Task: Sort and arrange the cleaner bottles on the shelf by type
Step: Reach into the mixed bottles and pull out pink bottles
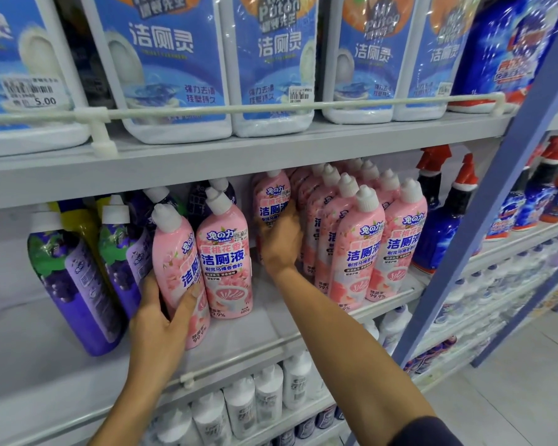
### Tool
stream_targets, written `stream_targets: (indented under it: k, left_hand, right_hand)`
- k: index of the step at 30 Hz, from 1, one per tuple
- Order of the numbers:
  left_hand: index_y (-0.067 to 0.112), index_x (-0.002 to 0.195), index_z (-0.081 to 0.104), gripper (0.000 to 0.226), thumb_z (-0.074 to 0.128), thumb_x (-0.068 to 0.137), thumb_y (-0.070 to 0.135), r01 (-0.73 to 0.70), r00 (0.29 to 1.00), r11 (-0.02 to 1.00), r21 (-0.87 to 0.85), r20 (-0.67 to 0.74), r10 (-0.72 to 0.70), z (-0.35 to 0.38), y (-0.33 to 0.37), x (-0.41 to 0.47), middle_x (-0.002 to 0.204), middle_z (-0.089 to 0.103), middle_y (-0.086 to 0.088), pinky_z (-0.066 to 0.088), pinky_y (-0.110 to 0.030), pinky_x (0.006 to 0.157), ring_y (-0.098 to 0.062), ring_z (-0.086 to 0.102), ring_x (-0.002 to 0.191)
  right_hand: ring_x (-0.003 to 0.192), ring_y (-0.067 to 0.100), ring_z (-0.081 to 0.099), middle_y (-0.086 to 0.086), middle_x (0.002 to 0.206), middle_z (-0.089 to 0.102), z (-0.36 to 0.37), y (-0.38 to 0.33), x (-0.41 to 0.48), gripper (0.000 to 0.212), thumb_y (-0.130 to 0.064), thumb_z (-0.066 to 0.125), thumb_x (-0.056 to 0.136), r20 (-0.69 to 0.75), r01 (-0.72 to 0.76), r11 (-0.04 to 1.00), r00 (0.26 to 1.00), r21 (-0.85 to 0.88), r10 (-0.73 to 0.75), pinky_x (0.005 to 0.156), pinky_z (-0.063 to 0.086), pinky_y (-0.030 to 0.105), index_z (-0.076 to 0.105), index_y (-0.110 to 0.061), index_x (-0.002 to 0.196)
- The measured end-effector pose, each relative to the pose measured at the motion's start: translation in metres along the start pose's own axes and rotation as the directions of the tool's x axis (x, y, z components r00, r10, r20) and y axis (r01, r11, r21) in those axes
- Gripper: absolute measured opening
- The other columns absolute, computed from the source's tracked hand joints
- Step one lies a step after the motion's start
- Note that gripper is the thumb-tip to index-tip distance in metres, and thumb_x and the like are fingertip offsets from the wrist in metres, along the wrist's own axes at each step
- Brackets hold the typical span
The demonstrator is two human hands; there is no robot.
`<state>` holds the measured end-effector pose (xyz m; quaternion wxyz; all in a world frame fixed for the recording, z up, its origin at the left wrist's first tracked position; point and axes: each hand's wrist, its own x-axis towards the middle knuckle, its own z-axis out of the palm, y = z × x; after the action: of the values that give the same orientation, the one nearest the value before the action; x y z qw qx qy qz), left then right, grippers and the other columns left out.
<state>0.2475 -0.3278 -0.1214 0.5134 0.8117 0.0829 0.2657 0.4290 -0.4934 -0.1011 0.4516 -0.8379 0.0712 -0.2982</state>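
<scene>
On the middle shelf (245,336), my left hand (161,313) grips a tilted pink cleaner bottle (178,252) near its base. A second pink bottle (227,252) stands upright right beside it. My right hand (281,239) reaches deeper in and holds another pink bottle (271,194) against a tight group of several pink bottles (368,239). Purple bottles (74,278) with white caps lean at the left, one yellow bottle (78,220) behind them.
Large blue-labelled toilet cleaner jugs (171,66) fill the upper shelf behind a white rail (271,106). Dark blue spray bottles with red caps (445,220) stand at the right by a blue upright post (496,188). White bottles (255,400) fill the shelf below.
</scene>
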Motion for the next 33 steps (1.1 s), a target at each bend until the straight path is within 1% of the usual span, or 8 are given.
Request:
stream_targets:
  k: [7,14,17,21,23,25,28,33]
  left_hand:
    - [0.023,0.129,0.05,0.056,0.071,0.086,0.053,0.003,1.0,1.0,-0.016,0.004,-0.003,-0.002,0.002,-0.002,0.118,0.072,0.0,0.056,-0.044,0.092,-0.025,0.069,0.103]
    - [0.016,0.124,0.052,0.042,0.073,0.09,0.029,0.001,1.0,1.0,-0.018,0.007,-0.001,-0.001,-0.002,0.0,0.106,0.071,0.0,0.047,-0.032,0.081,-0.023,0.067,0.092]
    - [0.015,0.124,0.052,0.041,0.073,0.091,0.027,-0.003,1.0,1.0,-0.027,0.016,0.004,-0.001,-0.001,-0.001,0.105,0.071,0.0,0.046,-0.031,0.08,-0.022,0.066,0.091]
    - [0.018,0.125,0.051,0.041,0.073,0.091,0.029,-0.002,1.0,0.999,-0.041,0.027,0.003,-0.002,-0.003,0.0,0.109,0.072,0.0,0.049,-0.033,0.082,-0.021,0.068,0.093]
    - [0.018,0.129,0.05,0.044,0.072,0.092,0.029,-0.005,0.999,0.999,-0.045,0.031,0.006,-0.002,-0.003,0.0,0.111,0.072,0.0,0.05,-0.034,0.083,-0.02,0.067,0.095]
    - [0.018,0.13,0.049,0.045,0.072,0.092,0.028,-0.01,0.999,0.999,-0.037,0.039,0.011,-0.003,-0.004,0.0,0.111,0.07,0.001,0.05,-0.034,0.083,-0.02,0.066,0.094]
    - [0.02,0.129,0.048,0.046,0.072,0.092,0.031,-0.019,0.999,1.0,-0.022,0.04,0.02,-0.004,-0.007,0.001,0.113,0.071,0.001,0.053,-0.039,0.085,-0.022,0.067,0.097]
    - [0.02,0.136,0.047,0.052,0.071,0.092,0.034,-0.022,0.999,0.999,-0.027,0.031,0.023,-0.003,-0.008,0.001,0.121,0.071,-0.004,0.056,-0.043,0.09,-0.025,0.068,0.103]
  right_hand:
    - [0.103,0.035,0.07,0.015,0.119,0.068,0.001,-0.001,-0.002,0.073,-0.039,0.081,0.085,-0.032,-0.035,0.999,0.999,-0.01,0.034,0.079,0.056,0.039,0.046,-0.007,0.14]
    - [0.104,0.029,0.071,0.011,0.117,0.072,-0.003,0.002,0.001,0.055,-0.035,0.081,0.086,-0.014,0.005,0.986,1.0,0.168,-0.003,0.087,0.058,0.035,0.059,-0.008,0.128]
    - [0.113,0.019,0.067,0.003,0.126,0.07,-0.016,0.003,0.0,0.049,-0.047,0.066,0.097,0.097,-0.034,0.94,0.995,0.34,0.001,0.101,0.054,0.038,0.059,-0.015,0.133]
    - [0.137,0.016,0.05,0.0,0.155,0.049,-0.031,0.005,-0.006,0.074,-0.07,0.044,0.097,0.284,-0.175,0.889,0.957,0.423,0.054,0.118,0.04,0.043,0.037,-0.027,0.156]
    - [0.147,0.021,0.04,-0.001,0.162,0.039,-0.037,0.004,-0.009,0.076,-0.07,0.039,0.098,0.318,-0.222,0.869,0.945,0.443,0.079,0.123,0.034,0.047,0.029,-0.028,0.161]
    - [0.15,0.019,0.036,-0.004,0.164,0.037,-0.039,0.003,-0.013,0.076,-0.073,0.038,0.097,0.324,-0.263,0.852,0.939,0.453,0.117,0.125,0.031,0.047,0.031,-0.029,0.16]
    - [0.147,0.014,0.043,-0.01,0.158,0.047,-0.041,0.016,-0.02,0.089,-0.093,0.038,0.082,0.392,-0.353,0.784,0.907,0.511,0.153,0.123,0.033,0.049,0.043,-0.039,0.153]
    - [0.138,0.008,0.053,-0.011,0.148,0.058,-0.072,0.026,-0.032,0.079,-0.077,0.043,0.092,0.515,-0.461,0.68,0.845,0.57,0.14,0.121,0.037,0.041,0.046,-0.029,0.154]
